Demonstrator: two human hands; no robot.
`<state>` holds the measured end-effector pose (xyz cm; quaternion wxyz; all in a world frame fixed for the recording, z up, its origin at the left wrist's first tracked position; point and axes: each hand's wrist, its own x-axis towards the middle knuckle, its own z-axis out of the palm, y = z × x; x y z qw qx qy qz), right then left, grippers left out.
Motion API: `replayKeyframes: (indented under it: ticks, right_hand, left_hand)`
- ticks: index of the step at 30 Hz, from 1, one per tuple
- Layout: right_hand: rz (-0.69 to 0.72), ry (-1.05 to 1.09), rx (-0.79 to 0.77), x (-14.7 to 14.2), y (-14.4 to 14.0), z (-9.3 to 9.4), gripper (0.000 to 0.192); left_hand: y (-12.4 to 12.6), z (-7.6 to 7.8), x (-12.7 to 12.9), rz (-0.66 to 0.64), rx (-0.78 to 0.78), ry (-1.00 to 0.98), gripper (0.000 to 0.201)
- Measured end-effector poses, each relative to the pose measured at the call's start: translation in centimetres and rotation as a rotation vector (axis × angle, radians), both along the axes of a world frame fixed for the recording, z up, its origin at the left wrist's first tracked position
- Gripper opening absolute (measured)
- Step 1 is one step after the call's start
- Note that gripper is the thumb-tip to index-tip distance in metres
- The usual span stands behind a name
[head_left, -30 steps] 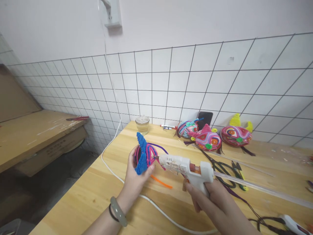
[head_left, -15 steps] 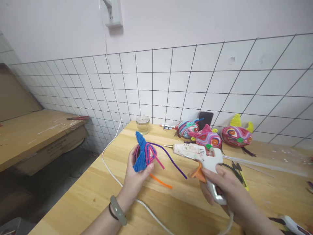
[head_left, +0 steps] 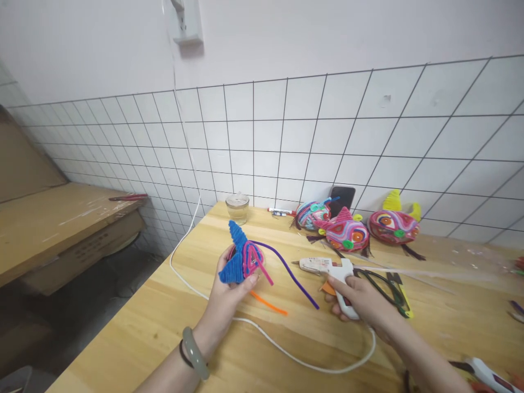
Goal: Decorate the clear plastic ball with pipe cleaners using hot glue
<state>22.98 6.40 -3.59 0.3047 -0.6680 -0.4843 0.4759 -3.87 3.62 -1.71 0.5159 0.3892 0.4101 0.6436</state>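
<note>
My left hand [head_left: 231,292] is closed around a small pipe-cleaner craft figure [head_left: 241,256] with blue ear-like pieces and a pink triangular coil. Loose purple [head_left: 286,265] and pink ends stick out from it to the right, and an orange pipe cleaner [head_left: 268,302] shows just below. In my right hand [head_left: 352,297] is a white hot glue gun [head_left: 323,266] with an orange trigger; its nozzle points left toward the figure, some distance from it. A clear glue stick [head_left: 385,268] extends behind the gun.
Several finished fish-like crafts [head_left: 347,232] sit along the wall by a dark phone [head_left: 343,201]. A glass [head_left: 237,208] and a marker [head_left: 281,212] stand and lie at the back. Green-handled scissors [head_left: 387,286] lie beyond my right hand. The white cord [head_left: 303,363] loops across the table.
My right hand has moved the glue gun away from the figure, farther back and lower toward the tabletop. My left hand keeps holding the figure, turned slightly.
</note>
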Motion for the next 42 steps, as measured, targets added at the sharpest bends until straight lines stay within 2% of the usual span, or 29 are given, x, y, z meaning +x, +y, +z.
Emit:
replayKeyframes:
  ticks: [2,5,8,9,11,12,14,15,18,20,25,31,36,42]
  right_hand:
    - [0.025,-0.135,0.023,0.6,0.1,0.1,0.035]
    - [0.041,-0.352,0.125,1.5,-0.1,1.5,0.04]
    - [0.062,-0.48,0.269,1.1,-1.4,3.9,0.024]
    - [0.103,-0.502,0.362,0.6,-2.0,4.7,0.016]
    - [0.344,-0.5,0.784,-0.9,-3.3,6.0,0.012]
    - [0.442,-0.477,0.938,-1.7,-4.0,6.5,0.01]
    - [0.6,-0.448,1.117,-3.1,-5.1,7.2,0.014]
    - [0.645,-0.444,1.156,-3.7,-5.5,7.3,0.015]
    - [0.719,-0.462,1.172,-4.5,-6.0,7.5,0.016]
    - [0.728,-0.479,1.171,-4.6,-5.9,7.4,0.016]
    - [0.7,-0.469,1.214,-4.4,-5.6,7.5,0.016]
    - [0.671,-0.507,1.174,-4.7,-6.0,7.6,0.025]
    - [0.711,-0.524,1.212,-4.6,-5.9,7.2,0.02]
    - [0.709,-0.446,1.187,-4.5,-5.7,6.8,0.019]
  left_hand:
    - [-0.2,0.2,0.0,-0.018,0.006,0.013,0.073]
    - [-0.6,0.4,0.1,-0.074,-0.001,0.042,0.072]
    - [-1.0,0.6,0.4,-0.17,-0.011,0.039,0.072]
    - [-1.2,0.6,0.5,-0.204,-0.018,0.033,0.072]
    - [-1.5,0.5,0.7,-0.281,-0.035,0.02,0.073]
    - [-1.7,0.4,0.9,-0.323,-0.042,0.016,0.074]
    - [-2.0,0.3,1.2,-0.401,-0.04,0.008,0.074]
    - [-2.1,0.4,1.3,-0.441,-0.03,0.003,0.073]
    - [-2.5,0.9,1.7,-0.542,-0.008,0.008,0.068]
    - [-2.7,1.3,1.9,-0.56,-0.025,0.044,0.068]
    - [-2.6,0.9,1.7,-0.548,-0.001,0.053,0.07]
    - [-2.6,0.3,1.6,-0.558,-0.003,0.062,0.07]
    - [-2.4,0.0,1.7,-0.517,0.059,0.157,0.067]
    - [-2.6,0.2,1.9,-0.532,0.029,0.092,0.069]
